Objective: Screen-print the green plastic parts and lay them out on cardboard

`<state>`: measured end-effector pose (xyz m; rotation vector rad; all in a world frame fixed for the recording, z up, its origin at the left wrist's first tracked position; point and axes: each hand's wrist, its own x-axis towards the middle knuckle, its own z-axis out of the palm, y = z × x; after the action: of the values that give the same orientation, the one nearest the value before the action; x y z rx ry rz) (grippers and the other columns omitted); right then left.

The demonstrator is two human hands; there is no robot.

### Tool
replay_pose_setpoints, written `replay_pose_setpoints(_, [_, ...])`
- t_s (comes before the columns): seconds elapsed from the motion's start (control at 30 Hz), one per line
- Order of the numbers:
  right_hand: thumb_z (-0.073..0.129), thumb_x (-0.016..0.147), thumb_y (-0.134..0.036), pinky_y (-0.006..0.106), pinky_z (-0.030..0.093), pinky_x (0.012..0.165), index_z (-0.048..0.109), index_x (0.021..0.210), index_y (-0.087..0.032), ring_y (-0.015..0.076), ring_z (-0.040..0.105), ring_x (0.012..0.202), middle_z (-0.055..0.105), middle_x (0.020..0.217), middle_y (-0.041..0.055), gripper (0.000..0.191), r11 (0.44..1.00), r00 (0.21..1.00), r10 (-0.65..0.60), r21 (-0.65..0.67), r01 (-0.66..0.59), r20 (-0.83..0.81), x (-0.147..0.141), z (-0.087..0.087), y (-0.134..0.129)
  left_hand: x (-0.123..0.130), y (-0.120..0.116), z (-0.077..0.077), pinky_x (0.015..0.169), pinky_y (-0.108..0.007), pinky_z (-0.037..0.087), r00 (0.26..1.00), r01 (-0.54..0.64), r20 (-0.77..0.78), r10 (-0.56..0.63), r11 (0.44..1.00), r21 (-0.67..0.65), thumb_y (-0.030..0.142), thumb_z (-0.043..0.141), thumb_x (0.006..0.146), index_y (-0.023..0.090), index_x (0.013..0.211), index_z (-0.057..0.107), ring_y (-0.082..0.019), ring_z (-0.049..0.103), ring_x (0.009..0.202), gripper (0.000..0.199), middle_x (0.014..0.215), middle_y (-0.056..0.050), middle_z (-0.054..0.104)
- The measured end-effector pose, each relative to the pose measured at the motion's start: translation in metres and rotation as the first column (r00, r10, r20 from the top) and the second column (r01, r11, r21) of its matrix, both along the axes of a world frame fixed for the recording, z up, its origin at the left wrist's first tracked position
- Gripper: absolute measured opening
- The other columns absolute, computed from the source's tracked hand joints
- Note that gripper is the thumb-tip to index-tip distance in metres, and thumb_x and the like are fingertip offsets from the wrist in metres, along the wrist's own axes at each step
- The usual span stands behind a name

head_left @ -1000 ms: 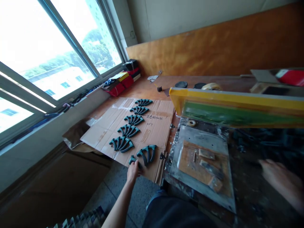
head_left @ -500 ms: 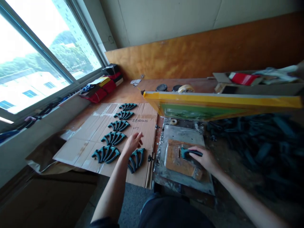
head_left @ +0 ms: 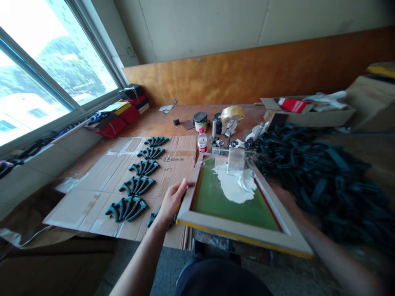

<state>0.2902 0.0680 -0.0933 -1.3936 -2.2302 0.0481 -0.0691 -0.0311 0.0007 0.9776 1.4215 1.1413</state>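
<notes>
A screen-printing frame (head_left: 247,227) lies lowered and slightly tilted in front of me, its green mesh (head_left: 212,201) carrying a pool of white ink (head_left: 234,190). A squeegee blade (head_left: 236,159) stands at the ink's far end. My left hand (head_left: 173,199) is closed at the frame's left edge, thumb on top. On the other side, my right hand (head_left: 283,198) is blurred and partly behind the frame's right edge, so its fingers do not show. Dark green curved handles (head_left: 128,208) lie in fanned rows on the cardboard (head_left: 92,181); another group (head_left: 152,216) is partly behind my left forearm.
A large pile of dark green parts (head_left: 324,168) lies on the right. Beyond the frame stand a bottle with a pink cap (head_left: 202,142), an ink tin (head_left: 200,121) and a tape roll (head_left: 233,113). An open carton (head_left: 327,118) sits at the back right.
The raised frame has come down over the base plate and wooden block, hiding them and the handle my right hand held there. My left hand has moved to the frame's left edge.
</notes>
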Motion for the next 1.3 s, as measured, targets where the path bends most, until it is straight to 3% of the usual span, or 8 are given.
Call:
replay_pose_setpoints(0.17, [0.060,0.083,-0.036,0.037,0.049,0.086,0.056,0.123,-0.015,0.0264,0.058,0.103,0.059,0.117,0.0138,0.045,0.996,0.998,0.062,0.064,-0.060,-0.025,-0.035,0.039,0.037,0.000,-0.023,-0.094,0.053,-0.020,0.038,0.972,0.020,-0.230,-0.056,0.988,-0.155,0.048,0.055,0.083,0.020,0.138,0.047,-0.012,0.052,0.056,0.062,0.066,0.003,0.059])
replay_pose_setpoints(0.3, [0.065,0.079,-0.022,0.034,0.048,0.075,0.060,0.100,-0.019,0.0242,0.058,0.089,0.064,0.093,0.0079,0.022,0.983,0.962,0.176,-0.088,-0.161,0.207,-0.086,0.042,0.034,0.000,-0.017,-0.117,0.059,-0.021,0.041,0.912,0.008,-0.403,-0.080,0.984,-0.178,0.045,0.053,0.083,0.023,0.135,0.051,-0.015,0.058,0.065,0.057,0.069,0.001,0.064])
replay_pose_setpoints(0.47, [0.046,0.081,-0.005,0.030,0.044,0.072,0.060,0.080,-0.018,0.0206,0.056,0.083,0.062,0.081,0.0065,0.019,0.921,0.894,0.386,-0.144,-0.361,0.228,-0.081,0.025,-0.011,-0.003,-0.016,-0.119,0.063,-0.023,0.045,0.878,0.034,-0.462,-0.121,0.981,-0.193,0.047,0.049,0.085,0.025,0.129,0.057,-0.019,0.063,0.072,0.050,0.076,-0.001,0.069])
replay_pose_setpoints(0.67, [0.045,0.076,-0.003,0.029,0.043,0.068,0.062,0.074,-0.021,0.0184,0.055,0.077,0.062,0.076,0.0030,0.025,0.745,0.759,0.643,-0.308,-0.591,0.100,-0.055,0.046,-0.022,-0.004,-0.018,-0.125,0.065,-0.024,0.045,0.875,0.053,-0.466,-0.132,0.982,-0.179,0.048,0.046,0.086,0.024,0.127,0.057,-0.019,0.064,0.074,0.049,0.079,-0.002,0.069])
replay_pose_setpoints(0.87, [0.047,0.078,-0.004,0.034,0.045,0.078,0.066,0.087,-0.021,0.0219,0.057,0.090,0.066,0.088,0.0058,0.027,0.872,0.874,0.485,-0.104,-0.479,0.039,-0.069,0.031,-0.025,-0.003,-0.017,-0.116,0.063,-0.024,0.045,0.904,0.018,-0.417,-0.092,0.984,-0.177,0.048,0.052,0.083,0.023,0.124,0.060,-0.019,0.062,0.070,0.050,0.074,-0.001,0.068])
replay_pose_setpoints(1.0, [0.047,0.080,-0.005,0.037,0.044,0.084,0.066,0.093,-0.019,0.0226,0.056,0.093,0.066,0.092,0.0074,0.027,0.826,0.824,0.563,-0.045,-0.561,0.064,-0.062,0.023,-0.041,-0.001,-0.016,-0.110,0.060,-0.023,0.045,0.932,-0.019,-0.359,-0.053,0.981,-0.194,0.047,0.056,0.081,0.022,0.124,0.061,-0.018,0.060,0.067,0.050,0.069,0.000,0.066])
replay_pose_setpoints(1.13, [0.060,0.084,-0.023,0.036,0.044,0.082,0.065,0.100,-0.023,0.0219,0.057,0.088,0.066,0.089,0.0045,0.016,0.866,0.863,0.495,-0.126,-0.483,0.096,-0.068,0.044,-0.012,0.000,-0.017,-0.099,0.056,-0.022,0.043,0.961,-0.035,-0.274,-0.032,0.972,-0.234,0.047,0.061,0.078,0.022,0.127,0.058,-0.015,0.058,0.061,0.056,0.066,0.001,0.064])
replay_pose_setpoints(1.3, [0.064,0.084,-0.035,0.033,0.046,0.078,0.047,0.138,-0.027,0.0226,0.059,0.084,0.067,0.089,0.0049,0.057,0.979,0.968,0.203,-0.026,-0.202,0.147,-0.078,0.076,0.046,-0.004,-0.014,-0.059,0.048,-0.020,0.039,0.997,0.059,-0.036,-0.068,0.976,-0.211,0.053,0.063,0.075,0.021,0.139,0.045,-0.012,0.056,0.052,0.074,0.066,0.002,0.065])
